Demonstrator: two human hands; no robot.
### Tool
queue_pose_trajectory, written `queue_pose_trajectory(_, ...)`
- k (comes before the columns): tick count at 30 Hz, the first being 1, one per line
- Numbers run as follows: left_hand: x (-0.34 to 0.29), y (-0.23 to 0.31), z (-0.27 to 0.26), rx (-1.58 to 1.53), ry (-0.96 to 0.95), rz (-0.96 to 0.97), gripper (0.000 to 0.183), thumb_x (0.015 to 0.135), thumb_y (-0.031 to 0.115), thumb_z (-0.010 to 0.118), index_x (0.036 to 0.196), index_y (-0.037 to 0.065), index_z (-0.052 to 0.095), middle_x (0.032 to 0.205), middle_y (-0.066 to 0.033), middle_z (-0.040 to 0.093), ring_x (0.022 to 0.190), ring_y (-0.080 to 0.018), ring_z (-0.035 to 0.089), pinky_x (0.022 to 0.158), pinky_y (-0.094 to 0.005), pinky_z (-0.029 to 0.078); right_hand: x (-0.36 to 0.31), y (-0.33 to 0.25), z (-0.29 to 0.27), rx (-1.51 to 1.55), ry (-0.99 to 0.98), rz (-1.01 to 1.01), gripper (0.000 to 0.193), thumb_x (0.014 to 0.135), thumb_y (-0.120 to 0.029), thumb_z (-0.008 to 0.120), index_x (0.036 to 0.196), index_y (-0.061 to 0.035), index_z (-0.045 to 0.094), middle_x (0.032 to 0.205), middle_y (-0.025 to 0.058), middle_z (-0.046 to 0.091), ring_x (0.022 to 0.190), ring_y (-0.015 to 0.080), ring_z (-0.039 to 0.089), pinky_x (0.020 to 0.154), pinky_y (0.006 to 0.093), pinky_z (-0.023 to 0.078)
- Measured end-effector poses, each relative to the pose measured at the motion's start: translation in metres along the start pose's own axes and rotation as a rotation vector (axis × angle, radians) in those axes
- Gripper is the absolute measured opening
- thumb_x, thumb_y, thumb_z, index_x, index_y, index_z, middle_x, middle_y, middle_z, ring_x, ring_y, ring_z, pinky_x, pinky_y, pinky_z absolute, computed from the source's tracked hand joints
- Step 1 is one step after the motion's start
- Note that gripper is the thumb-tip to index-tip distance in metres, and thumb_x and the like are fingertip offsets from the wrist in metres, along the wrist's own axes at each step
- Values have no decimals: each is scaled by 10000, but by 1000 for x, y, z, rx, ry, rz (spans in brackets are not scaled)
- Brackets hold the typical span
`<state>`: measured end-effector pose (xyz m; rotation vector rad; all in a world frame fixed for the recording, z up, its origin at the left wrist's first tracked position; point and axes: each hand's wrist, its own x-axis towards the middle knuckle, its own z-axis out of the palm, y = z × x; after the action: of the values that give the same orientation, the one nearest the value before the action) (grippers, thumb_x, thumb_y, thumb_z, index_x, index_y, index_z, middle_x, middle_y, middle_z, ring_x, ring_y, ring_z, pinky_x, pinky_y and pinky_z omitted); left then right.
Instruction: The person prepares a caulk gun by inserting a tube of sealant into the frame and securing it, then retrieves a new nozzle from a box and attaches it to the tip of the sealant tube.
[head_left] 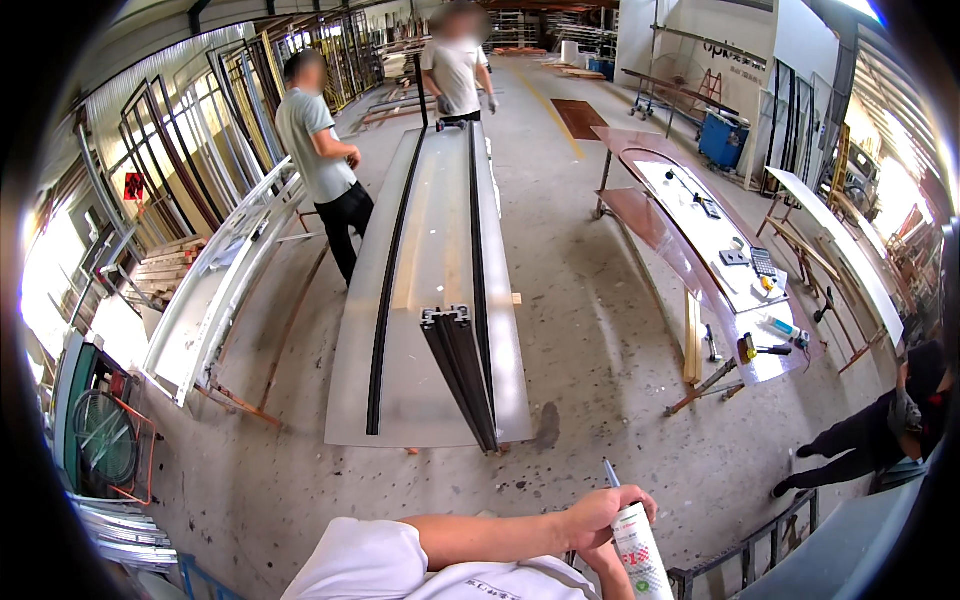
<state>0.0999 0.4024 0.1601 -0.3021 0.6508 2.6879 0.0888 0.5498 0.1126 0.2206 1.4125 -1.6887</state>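
A white sealant cartridge [640,555] with red and green print tilts upward at the lower edge, its grey nozzle [610,474] pointing away from me. My left hand [598,512] reaches across my body and is closed around the cartridge's nozzle end. Just below it, against the cartridge's side, is my right hand [606,568], closed, with its fingers partly hidden. Ahead stands a long table topped with a pale sheet [430,370]. Two dark strips run along this sheet, and a dark metal profile [460,375] rises from its near end.
Two people [325,140] [460,75] stand by the long table's left side and far end. A brown-topped table [655,225] on the right carries tools and a calculator. Another person [880,430] is at far right. A frame rack [220,270] and a fan [105,437] stand left.
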Motion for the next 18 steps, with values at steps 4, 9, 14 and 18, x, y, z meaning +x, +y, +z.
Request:
queue_pose_trajectory(4,-3,0,-1,-32,-5,34,269,958,225,425,933,23,600,928,-77,608,885,-186,563,852,-349,473,3,-1,3,-22,-22,17,414,988,-400,481,1068,-21,628,848,96,656,750,204,630,649,332,520)
queue_pose_trajectory(9,-5,3,7,-56,-25,15,268,956,219,411,936,19,589,938,-85,602,898,-193,558,867,-348,466,0,-1,-2,-21,-12,25,411,982,-396,487,1071,-20,625,859,102,655,763,212,629,660,336,518)
queue_pose_trajectory(14,-9,3,10,-79,-23,22,272,952,218,409,934,15,590,936,-91,598,893,-197,559,862,-346,468,-7,-1,-10,-24,-11,32,408,976,-392,492,1074,-19,623,870,108,655,776,219,629,670,340,517)
queue_pose_trajectory(18,-10,3,12,-113,-7,22,249,939,205,439,884,28,606,867,-67,606,828,-178,566,805,-336,470,-14,0,-19,-31,-12,39,405,972,-389,497,1077,-17,621,879,112,654,786,225,628,678,343,516)
